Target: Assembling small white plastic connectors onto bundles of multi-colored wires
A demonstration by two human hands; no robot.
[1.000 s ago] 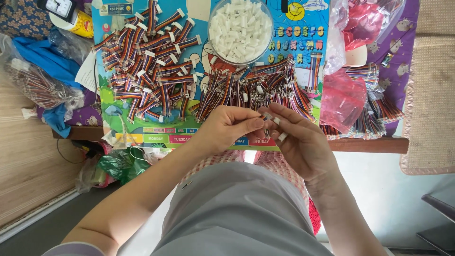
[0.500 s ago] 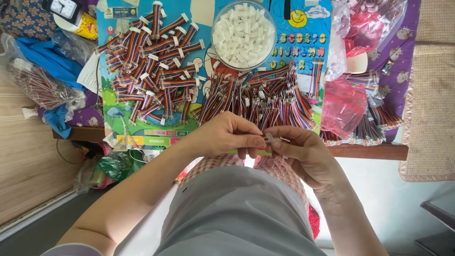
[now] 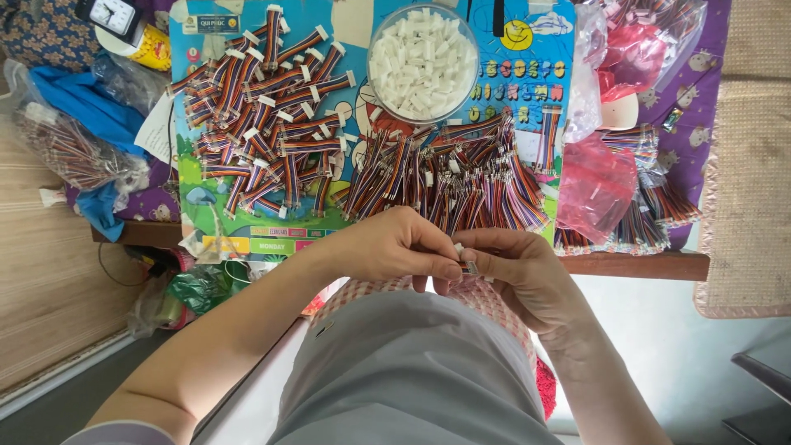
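- White plastic shows between the fingertips: a small white connector (image 3: 465,262) is pinched where the two hands meet, at about 6 o'clock from the table's cable piles, just off the near table edge (image 3: 634,265).
- The left hand (image 3: 394,245) curls in from 8 o'clock, its thumb and forefinger pressed narrow onto the connector.
- The right hand (image 3: 527,276) comes in from 4 o'clock, its fingers folded close around the same piece; whether wires trail from it is hidden.
- Directly at 12 o'clock from the hands lies a heap of loose multicoloured ribbon cables (image 3: 449,177), ends still bare of housings.
- At 10 o'clock sits a second heap of ribbon cables with white housings fitted (image 3: 264,124).
- At 12 o'clock, farther back, a clear round tub of white connector housings (image 3: 422,62) stands on a colourful printed mat (image 3: 540,91).
- At 2 o'clock are pink plastic bags (image 3: 595,185) and more cable bundles (image 3: 651,218).
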